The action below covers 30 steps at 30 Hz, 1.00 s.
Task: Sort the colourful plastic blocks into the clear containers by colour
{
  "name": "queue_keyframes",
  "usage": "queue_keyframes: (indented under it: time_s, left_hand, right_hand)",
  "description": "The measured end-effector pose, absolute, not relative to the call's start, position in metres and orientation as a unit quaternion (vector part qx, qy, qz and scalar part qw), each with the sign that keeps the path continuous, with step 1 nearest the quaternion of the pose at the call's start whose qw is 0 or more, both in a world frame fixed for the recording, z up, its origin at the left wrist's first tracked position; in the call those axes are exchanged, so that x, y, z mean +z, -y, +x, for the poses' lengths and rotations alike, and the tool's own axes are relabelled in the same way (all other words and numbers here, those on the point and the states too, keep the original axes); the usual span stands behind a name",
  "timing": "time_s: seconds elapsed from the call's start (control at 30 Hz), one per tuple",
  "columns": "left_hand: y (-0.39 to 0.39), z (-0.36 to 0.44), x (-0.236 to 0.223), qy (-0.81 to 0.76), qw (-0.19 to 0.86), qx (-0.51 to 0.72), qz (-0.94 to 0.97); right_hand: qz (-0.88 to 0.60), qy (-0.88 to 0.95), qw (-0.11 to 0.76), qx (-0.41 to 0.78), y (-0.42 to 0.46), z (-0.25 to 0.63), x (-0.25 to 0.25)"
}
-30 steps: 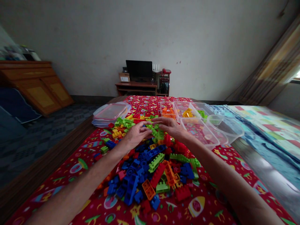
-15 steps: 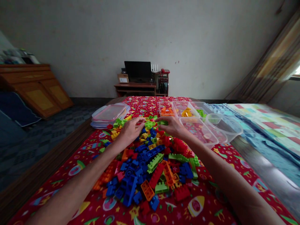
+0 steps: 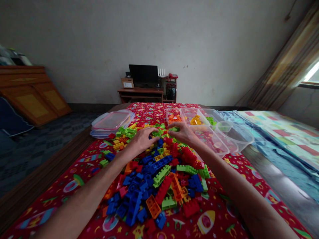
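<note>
Right beyond the fingers, in the head view, clear boxes stand to the right of the brick pile point(image 3: 147, 179): one holds orange bricks point(image 3: 174, 119), the next yellow bricks point(image 3: 196, 120), and light green bricks point(image 3: 211, 121) lie beyond. A nearer clear box point(image 3: 211, 141) and a rounded tub point(image 3: 235, 134) sit just beside the right forearm. Across from them rests a stack of lids point(image 3: 112, 121), close to the pile's far left side.

The left hand point(image 3: 143, 139) and right hand point(image 3: 183, 132) face each other over the far part of the heap, light green pieces between them. Both have loosely curved fingers, thumbs apart; I can't tell whether either pinches a brick.

Everything lies on a red patterned cloth point(image 3: 139, 111). Behind it, a dark monitor point(image 3: 144, 75) stands on a brown desk point(image 3: 141, 90) against a pale wall point(image 3: 112, 43); a wooden cabinet point(image 3: 32, 94) leans into view at left.

A dark wooden edge point(image 3: 50, 171) borders the cloth on the left, a glossy grey strip point(image 3: 279, 174) on the right, with a bed point(image 3: 281, 142) past it. Patterned cloth shows outside each forearm and between the forearms in front of the pile.
</note>
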<state>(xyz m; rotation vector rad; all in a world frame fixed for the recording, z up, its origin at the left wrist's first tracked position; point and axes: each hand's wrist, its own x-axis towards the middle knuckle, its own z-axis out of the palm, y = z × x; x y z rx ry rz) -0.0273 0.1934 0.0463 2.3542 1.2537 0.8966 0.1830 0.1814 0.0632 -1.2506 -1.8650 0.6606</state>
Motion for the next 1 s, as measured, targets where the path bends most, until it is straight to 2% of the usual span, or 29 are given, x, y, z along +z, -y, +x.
queue_keyframes:
  time_s: [0.13, 0.33, 0.63, 0.8, 1.0]
  left_hand:
    - [-0.178, -0.021, 0.055, -0.435, 0.384, 0.334, 0.743]
    - [-0.164, -0.018, 0.06, -0.427, 0.517, 0.353, 0.653]
    - [-0.159, -0.016, 0.068, -0.438, 0.529, 0.358, 0.633]
    - [-0.164, -0.028, 0.072, -0.429, 0.478, 0.347, 0.683]
    - [-0.165, -0.053, 0.09, -0.42, 0.413, 0.331, 0.737]
  right_hand:
    - [-0.439, 0.79, 0.354, 0.24, -0.169, 0.175, 0.07]
    - [-0.392, 0.851, 0.245, 0.25, -0.162, 0.179, 0.079]
    - [-0.398, 0.835, 0.271, 0.267, -0.161, 0.177, 0.076]
    - [-0.44, 0.783, 0.301, 0.319, -0.166, 0.184, 0.077]
    - [-0.517, 0.742, 0.377, 0.2, -0.182, 0.229, 0.098]
